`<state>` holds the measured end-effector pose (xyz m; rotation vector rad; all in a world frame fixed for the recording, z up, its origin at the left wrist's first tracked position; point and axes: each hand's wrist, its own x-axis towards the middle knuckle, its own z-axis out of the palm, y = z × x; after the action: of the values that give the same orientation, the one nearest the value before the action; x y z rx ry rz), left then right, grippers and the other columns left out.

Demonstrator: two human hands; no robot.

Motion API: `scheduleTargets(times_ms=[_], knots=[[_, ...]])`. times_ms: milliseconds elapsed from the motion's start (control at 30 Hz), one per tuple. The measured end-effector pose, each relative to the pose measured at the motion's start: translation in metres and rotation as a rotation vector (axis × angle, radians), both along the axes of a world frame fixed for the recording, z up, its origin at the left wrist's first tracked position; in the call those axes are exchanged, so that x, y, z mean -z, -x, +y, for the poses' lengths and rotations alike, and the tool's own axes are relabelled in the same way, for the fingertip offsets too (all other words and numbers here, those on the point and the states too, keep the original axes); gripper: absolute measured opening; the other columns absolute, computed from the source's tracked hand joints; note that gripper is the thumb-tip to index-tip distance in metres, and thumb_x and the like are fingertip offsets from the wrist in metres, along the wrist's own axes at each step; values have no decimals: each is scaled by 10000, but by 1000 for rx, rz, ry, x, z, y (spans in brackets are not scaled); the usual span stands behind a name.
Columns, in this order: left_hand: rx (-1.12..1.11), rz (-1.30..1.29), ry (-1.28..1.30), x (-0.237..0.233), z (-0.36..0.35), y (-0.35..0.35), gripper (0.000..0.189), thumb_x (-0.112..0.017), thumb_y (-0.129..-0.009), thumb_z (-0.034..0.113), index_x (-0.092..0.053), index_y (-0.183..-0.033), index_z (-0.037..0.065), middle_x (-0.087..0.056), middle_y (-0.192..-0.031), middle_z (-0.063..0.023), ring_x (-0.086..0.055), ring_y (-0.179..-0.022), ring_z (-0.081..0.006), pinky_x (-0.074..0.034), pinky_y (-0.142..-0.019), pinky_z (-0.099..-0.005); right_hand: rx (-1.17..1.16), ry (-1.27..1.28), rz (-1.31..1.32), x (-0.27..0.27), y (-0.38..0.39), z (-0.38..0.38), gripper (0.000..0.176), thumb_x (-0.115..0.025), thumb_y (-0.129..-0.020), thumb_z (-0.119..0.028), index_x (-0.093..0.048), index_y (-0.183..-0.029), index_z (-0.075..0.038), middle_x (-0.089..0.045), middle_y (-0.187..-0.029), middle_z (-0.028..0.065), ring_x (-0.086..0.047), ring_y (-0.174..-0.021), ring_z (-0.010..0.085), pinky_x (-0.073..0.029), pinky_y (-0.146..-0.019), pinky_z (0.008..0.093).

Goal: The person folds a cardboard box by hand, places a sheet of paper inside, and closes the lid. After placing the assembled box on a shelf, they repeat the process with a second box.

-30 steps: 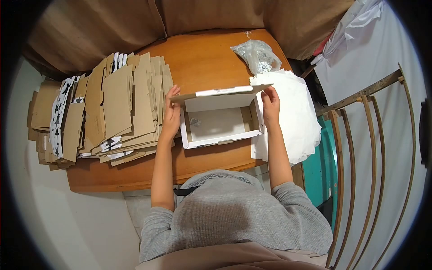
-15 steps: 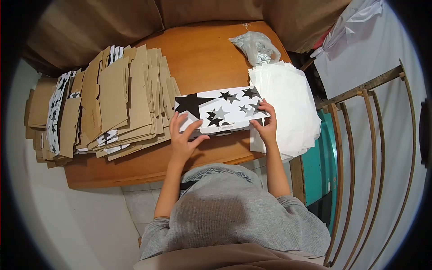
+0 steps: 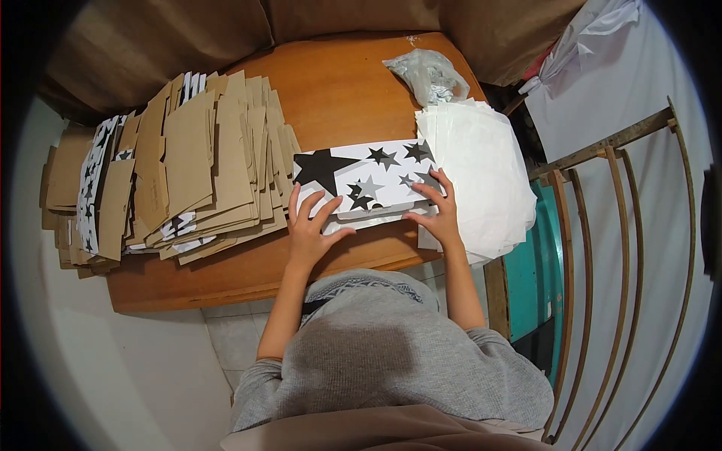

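A white cardboard box point(image 3: 387, 169) printed with black and grey stars lies on the wooden table in front of me. Its starred lid faces up, and a plain white strip shows along the near side. My left hand point(image 3: 310, 225) grips the near left corner, fingers spread over the lid and thumb low at the front. At the near right corner my right hand point(image 3: 440, 207) has its fingers on the lid and its thumb against the front edge. The inside of the box is hidden.
Left of the box, flattened brown cardboard pieces point(image 3: 188, 150) lie in a large overlapping pile, some with star print. White paper sheets point(image 3: 481, 180) are stacked at the right, partly under the box. A clear plastic bag point(image 3: 429, 77) sits behind them. Wooden slats point(image 3: 587, 301) stand beside the table.
The lid's front edge has shifted, and the flap with small print no longer shows. My right thumb has moved left along the front; my left hand stays at its corner.
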<state>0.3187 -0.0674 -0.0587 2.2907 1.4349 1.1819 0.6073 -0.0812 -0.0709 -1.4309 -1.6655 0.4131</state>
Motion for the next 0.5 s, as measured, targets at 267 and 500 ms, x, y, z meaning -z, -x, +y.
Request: scheduleTargets(times_ms=[267,500], knots=[[28,117,3,5,1,3,575,-830,-587,247,-657,-1133,299,-529,-1192,-52,-326,-1290,-398,-382,-1003,-500,21,-37,-7,13,-2,-2,417,-806,-589,-118,-723,-992,-184,-503,-1244,94,-334,-1319,359,-391,-1024,446],[-23,154,41,14,2,-1,581,-820,-591,178,-662,-1136,302,-536,-1210,-22,-328,-1291,-390,-374,-1013,-484,213,-95,-5,18,20,5,428,-566,-593,85,-752,-881,-172,-637,-1008,21,-419,-1239,305,-370,-1032,409]])
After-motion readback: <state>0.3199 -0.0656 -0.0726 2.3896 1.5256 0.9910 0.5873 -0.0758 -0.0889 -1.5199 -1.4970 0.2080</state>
